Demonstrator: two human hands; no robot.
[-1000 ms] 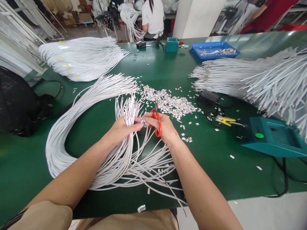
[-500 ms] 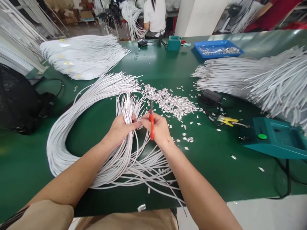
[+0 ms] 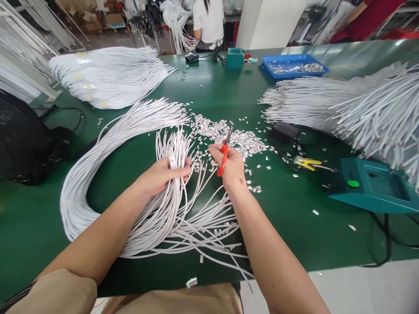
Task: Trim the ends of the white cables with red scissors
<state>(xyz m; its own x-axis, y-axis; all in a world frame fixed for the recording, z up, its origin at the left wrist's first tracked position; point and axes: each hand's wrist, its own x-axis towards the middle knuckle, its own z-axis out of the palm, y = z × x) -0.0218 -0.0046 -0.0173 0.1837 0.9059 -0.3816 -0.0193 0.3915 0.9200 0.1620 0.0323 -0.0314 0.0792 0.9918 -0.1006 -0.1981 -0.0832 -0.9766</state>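
Observation:
My left hand [image 3: 163, 174] is wrapped round a bunch of white cables [image 3: 170, 205], their ends standing up above the thumb. Pale, shiny bits show among the gripped ends. To the right, my right hand [image 3: 233, 168] holds red-handled scissors [image 3: 223, 159], blades pointing up and away; its fingertips hover over the pile of small silvery pieces [image 3: 235, 137]. Whether those fingertips pinch a piece as well is too small to tell. The rest of the cable bundle [image 3: 75, 187] loops round on the left, and loose cable ends fan out beneath my right wrist.
A large cable bundle [image 3: 104, 78] lies at the back left, another [image 3: 304, 100] at the right. A blue tray [image 3: 271, 72] holds more silvery bits. Yellow-handled pliers [image 3: 307, 163] lie beside a teal machine [image 3: 369, 196]. A black bag [image 3: 22, 135] is at left; a person [image 3: 208, 22] sits beyond.
My right hand has moved right, away from my left hand, carrying the scissors, which now tilt further right. My left hand keeps hold of the cables. The whole view has shifted slightly.

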